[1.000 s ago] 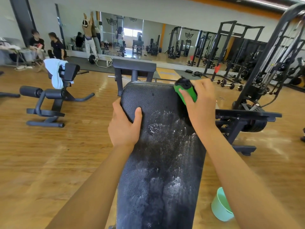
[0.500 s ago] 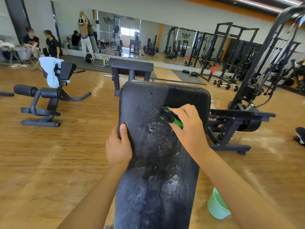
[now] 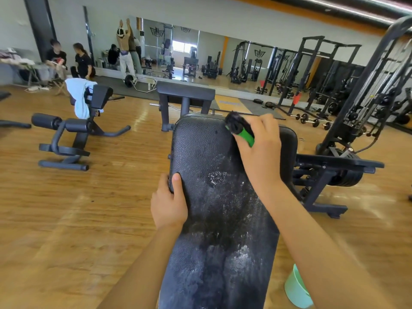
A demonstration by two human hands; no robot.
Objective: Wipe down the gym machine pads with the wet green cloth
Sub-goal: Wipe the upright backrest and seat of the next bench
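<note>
Black padded bench pad point(image 3: 223, 210), long, textured, running away from the camera; whitish wet streaks over the middle and near end, darker and cleaner toward the far end. Green cloth point(image 3: 245, 133), bunched into a roll, at the pad's far end right of centre. Right hand point(image 3: 262, 150) curled round the cloth from above, fingers closed over it. Green part showing at the thumb side of the fist; a dark end poking out past the fingers, up and to the left, level with the pad's far edge. Rest of the cloth hidden inside the fist, so contact with the pad not visible. Left hand point(image 3: 169, 204) gripping the pad's left edge about midway along, thumb flat on the top surface, fingers wrapped under the rim and out of sight. Mint-green bucket point(image 3: 295, 291) on the wooden floor point(image 3: 100, 208) just right of the pad's near end, partly behind the right forearm. Second bench point(image 3: 73, 134) well to the left, white towel point(image 3: 79, 97) draped over it. Wall mirror point(image 3: 200, 47) and black racks point(image 3: 312, 70) at the back.
</note>
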